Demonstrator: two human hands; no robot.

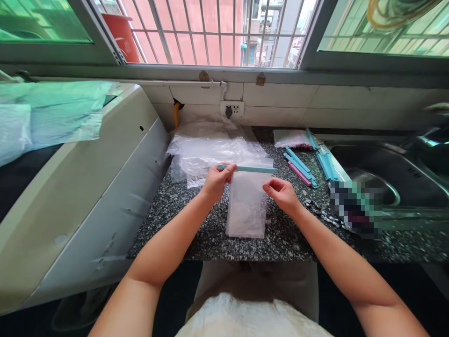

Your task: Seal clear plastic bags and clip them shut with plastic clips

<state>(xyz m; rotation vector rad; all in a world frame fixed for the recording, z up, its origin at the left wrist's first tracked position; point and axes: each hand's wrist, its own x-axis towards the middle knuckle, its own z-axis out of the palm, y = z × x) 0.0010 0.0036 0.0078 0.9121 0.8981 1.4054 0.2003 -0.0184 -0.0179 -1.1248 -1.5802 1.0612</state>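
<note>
A flat, clear plastic bag (247, 210) lies on the speckled counter in front of me, its top edge running through a long teal bag-sealing clip (256, 169). My left hand (218, 180) pinches the clip near its left end, thumb on top. Just under the clip's right end, my right hand (282, 193) has its fingers curled and thumb against forefinger at the bag's right edge. Whether anything is between those fingertips is hidden. Behind my hands spreads a loose heap of clear plastic bags (213, 142).
Right of my hands lie several teal clips (300, 164), a pink clip (299, 173) and a small filled bag (292, 138). A steel sink (365, 159) is at the far right. A white appliance (105, 187) borders the counter's left. A wall socket (232, 109) is at the back.
</note>
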